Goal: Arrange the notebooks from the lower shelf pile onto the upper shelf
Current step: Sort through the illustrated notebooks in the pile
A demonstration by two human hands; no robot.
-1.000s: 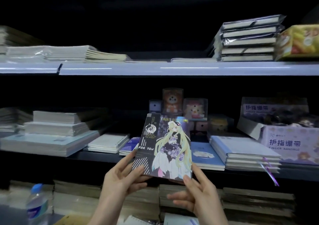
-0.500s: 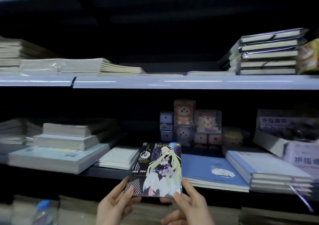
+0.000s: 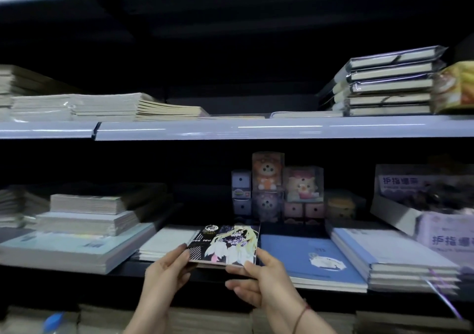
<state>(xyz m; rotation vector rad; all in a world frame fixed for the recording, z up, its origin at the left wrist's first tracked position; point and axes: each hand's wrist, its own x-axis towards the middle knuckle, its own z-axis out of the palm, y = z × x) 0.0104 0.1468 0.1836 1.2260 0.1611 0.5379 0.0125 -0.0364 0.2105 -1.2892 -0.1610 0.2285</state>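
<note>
Dim shop shelving, pale-edged upper shelf [image 3: 256, 129] with a bare stretch btw. the flat paper stacks [image 3: 107, 106] on the left and the wrapped notebooks [image 3: 387, 85] on the right – prob. the free slot. The anime-cover notebook [image 3: 225, 246] is tilted nearly flat, low in front of the lower shelf. Left hand [image 3: 166, 269] pinches its near-left corner, right hand [image 3: 256, 274] grips the near-right corner, thumb on top – two-handed so it stays level for sliding in. Blue notebook [image 3: 307, 259] lies just beside it.
</note>
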